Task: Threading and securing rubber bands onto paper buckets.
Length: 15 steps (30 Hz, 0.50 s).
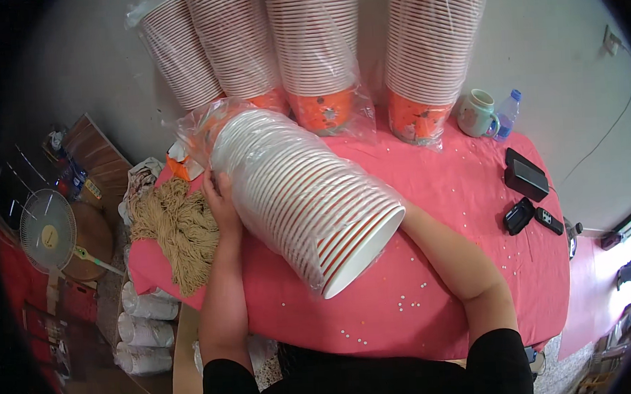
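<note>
Bucket stack [294, 191]: tilted, clear-wrapped, over the middle of the desk [408, 335]
Left grip [221, 202]: holding the bucket stack's left side
Right grip: hidden behind bucket stack, state cannot be told

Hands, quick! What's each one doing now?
Left hand: holding the plastic-bagged stack of paper buckets by its side.
Right hand: can't be told, hidden behind the stack.

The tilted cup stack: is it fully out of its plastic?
No, clear plastic covers most of the tilted cup stack.
</note>
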### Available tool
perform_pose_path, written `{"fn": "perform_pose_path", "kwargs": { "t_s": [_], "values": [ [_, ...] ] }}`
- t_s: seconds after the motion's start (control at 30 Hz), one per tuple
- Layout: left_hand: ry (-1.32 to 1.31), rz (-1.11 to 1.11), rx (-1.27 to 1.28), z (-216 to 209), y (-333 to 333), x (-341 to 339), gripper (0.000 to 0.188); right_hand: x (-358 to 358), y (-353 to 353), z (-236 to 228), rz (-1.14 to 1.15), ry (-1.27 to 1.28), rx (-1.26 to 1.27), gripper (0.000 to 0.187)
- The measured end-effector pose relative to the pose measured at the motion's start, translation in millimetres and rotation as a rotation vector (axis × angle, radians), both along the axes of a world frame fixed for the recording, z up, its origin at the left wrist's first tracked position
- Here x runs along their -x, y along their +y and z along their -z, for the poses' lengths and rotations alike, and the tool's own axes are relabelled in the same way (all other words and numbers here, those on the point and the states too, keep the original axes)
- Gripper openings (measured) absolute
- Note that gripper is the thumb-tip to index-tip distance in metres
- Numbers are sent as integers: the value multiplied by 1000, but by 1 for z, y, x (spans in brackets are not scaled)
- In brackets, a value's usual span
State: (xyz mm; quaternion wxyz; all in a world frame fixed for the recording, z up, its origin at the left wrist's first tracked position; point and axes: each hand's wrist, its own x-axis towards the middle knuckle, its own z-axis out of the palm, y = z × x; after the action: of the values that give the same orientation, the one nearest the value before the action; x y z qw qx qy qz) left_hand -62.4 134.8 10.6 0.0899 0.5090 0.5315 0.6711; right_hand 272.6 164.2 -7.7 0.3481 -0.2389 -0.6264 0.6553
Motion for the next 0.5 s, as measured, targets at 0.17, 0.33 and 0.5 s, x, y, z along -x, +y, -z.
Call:
{"fn": "perform_pose_path", "kwargs": {
  "t_s": [0.17,0.33,0.5],
  "values": [
    [7,12,-15,2,3,-3,51,-3,12,21,-6,138,56,52],
    [46,-5,-20,7,2,7,51,-2,2,11,3,32,-59,52],
    [21,3,0,3,0,2,50,-5,-2,7,-27,119,205,50]
  ]
}}
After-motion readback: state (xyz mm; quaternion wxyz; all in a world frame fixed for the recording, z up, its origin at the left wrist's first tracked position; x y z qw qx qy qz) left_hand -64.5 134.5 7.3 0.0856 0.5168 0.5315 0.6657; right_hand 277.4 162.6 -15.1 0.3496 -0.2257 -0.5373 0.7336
